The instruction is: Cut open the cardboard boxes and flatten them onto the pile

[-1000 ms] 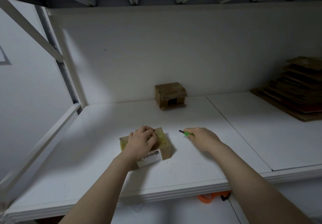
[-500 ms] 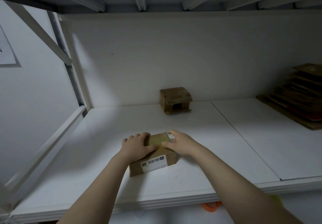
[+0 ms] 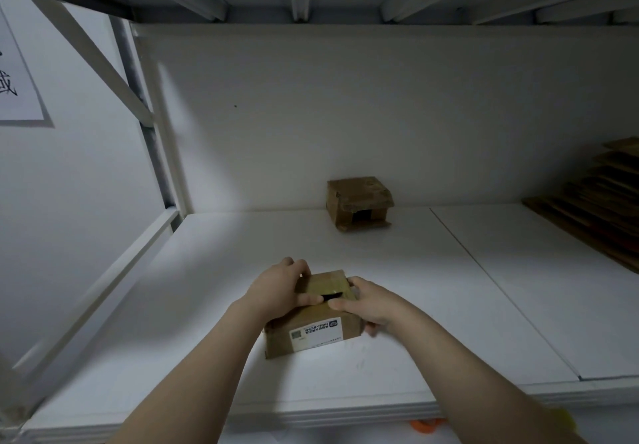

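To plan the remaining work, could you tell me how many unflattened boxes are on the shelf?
2. The labelled box is near the front, held by the left hand and right hand; the second box stands by the back wall. Others may lie outside the view.

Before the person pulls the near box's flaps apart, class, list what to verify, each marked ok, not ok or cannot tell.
1. Top seam of the near box cut: a dark gap shows; ok.
2. Left hand and right hand both grip it: ok.
3. Knife away from the hands: not in view; cannot tell.
4. Second box clear: apart, at the back wall; ok.
5. Pile of flattened cardboard ready: at right, partly cut off; ok.
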